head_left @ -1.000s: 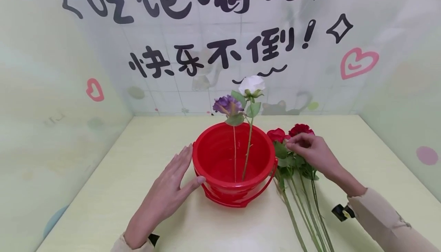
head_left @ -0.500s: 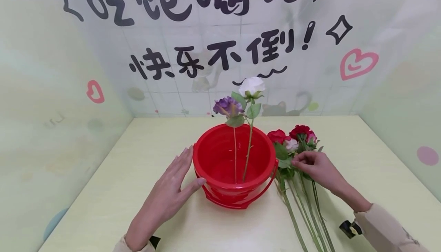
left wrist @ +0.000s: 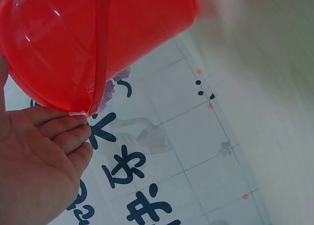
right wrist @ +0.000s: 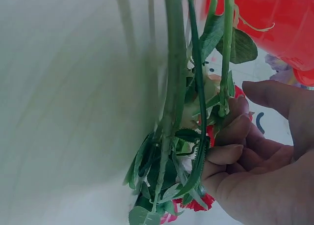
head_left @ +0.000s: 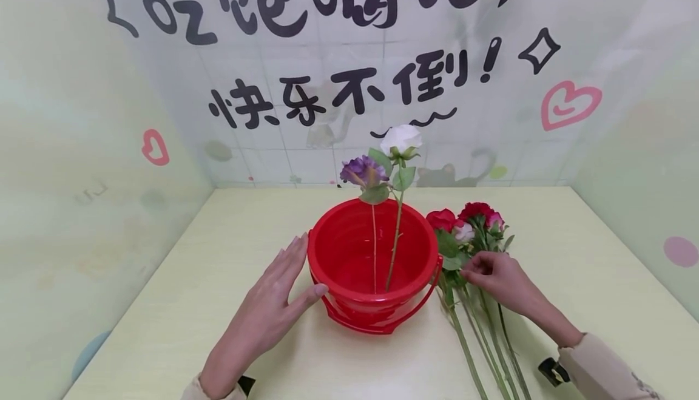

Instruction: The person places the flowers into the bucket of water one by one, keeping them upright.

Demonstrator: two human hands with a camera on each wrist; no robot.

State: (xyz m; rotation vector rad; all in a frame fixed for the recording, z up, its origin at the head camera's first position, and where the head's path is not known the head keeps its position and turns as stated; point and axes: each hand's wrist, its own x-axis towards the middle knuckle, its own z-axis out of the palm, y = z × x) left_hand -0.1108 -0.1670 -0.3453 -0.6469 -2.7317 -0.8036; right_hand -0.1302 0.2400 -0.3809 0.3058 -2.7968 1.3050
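Observation:
A red bucket stands on the table with a purple flower and a white rose upright inside. My left hand lies along its left side, fingers straight, fingertips at the rim in the left wrist view. Right of the bucket lie several long-stemmed flowers, among them a red rose, a dark red carnation and a pink rosebud. My right hand is at their leaves below the blooms. In the right wrist view its fingers are loosely bent beside a green stem, the thumb apart from it.
The bucket's red handle hangs down at the front. Flower stems run toward the table's near edge. Printed walls enclose the pale table at the back and both sides. A small black object sits by the right sleeve.
My right hand has moved back from the blooms down to the leaves and stems, uncovering the pale and pink flowers. The left hand stays at the bucket.

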